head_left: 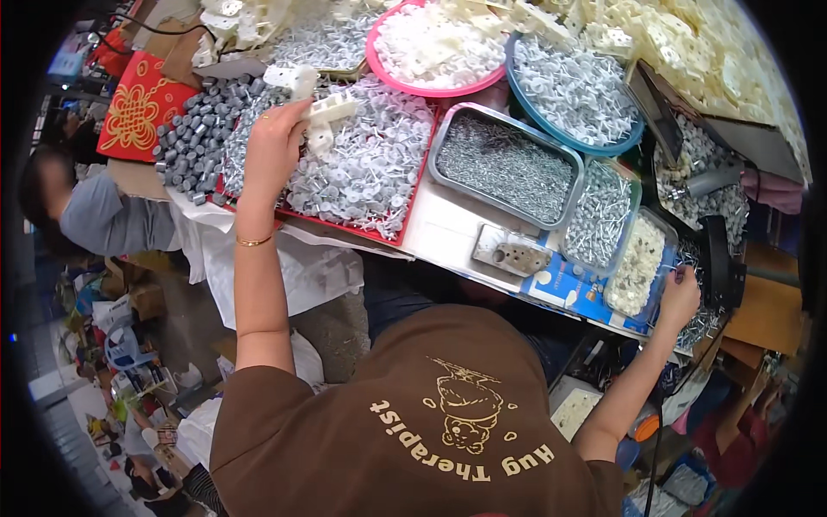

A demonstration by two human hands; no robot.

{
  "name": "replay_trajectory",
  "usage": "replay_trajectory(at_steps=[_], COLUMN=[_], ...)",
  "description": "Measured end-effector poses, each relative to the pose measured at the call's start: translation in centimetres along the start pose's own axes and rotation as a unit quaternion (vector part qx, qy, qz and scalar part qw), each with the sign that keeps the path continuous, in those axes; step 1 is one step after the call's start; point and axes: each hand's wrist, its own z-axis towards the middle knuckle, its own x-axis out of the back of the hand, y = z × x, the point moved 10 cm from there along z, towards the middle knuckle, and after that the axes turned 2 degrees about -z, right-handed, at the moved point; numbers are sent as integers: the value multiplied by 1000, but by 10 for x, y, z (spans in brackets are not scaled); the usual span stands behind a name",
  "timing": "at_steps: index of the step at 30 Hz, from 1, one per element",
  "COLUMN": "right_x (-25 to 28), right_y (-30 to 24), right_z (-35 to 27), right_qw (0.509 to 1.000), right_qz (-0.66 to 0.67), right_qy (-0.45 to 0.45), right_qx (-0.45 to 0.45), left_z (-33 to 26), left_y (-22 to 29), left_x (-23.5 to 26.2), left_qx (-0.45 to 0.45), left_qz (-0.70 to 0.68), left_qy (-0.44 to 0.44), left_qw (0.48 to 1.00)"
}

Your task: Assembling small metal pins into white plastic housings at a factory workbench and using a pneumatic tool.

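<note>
My left hand [274, 148] is raised over a red tray [389, 229] heaped with white plastic clips fitted with nails. It grips a white plastic part [320, 112] between thumb and fingers. My right hand [680, 297] is far to the right at the table's edge. Its fingers are curled beside a black machine [717, 258] and a clear tub of white pieces [637, 263]. Whether it holds anything is hidden.
A metal tray of nails [504, 164], a pink bowl [431, 47] and a blue bowl [573, 86] of white parts, grey cylinders [191, 138] and a drilled metal block [512, 254] crowd the table. Another person [95, 211] sits at the left.
</note>
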Motion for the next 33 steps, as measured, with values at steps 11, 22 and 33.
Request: replay_trajectory(at_steps=[11,22,33], right_x=[23,71,97], right_y=[12,-11,-45], right_z=[-10,-31,-42], right_qw=[994,966,823], right_qz=[87,194,550], right_qy=[63,173,144], right_qx=[-20,6,-15], left_z=[-13,-20,-48], left_y=[6,-61,191], left_x=[20,7,-32], left_qx=[-37,133,-149], left_qz=[-47,-382,-350], left_qy=[183,198,1], left_qw=[981,893,925])
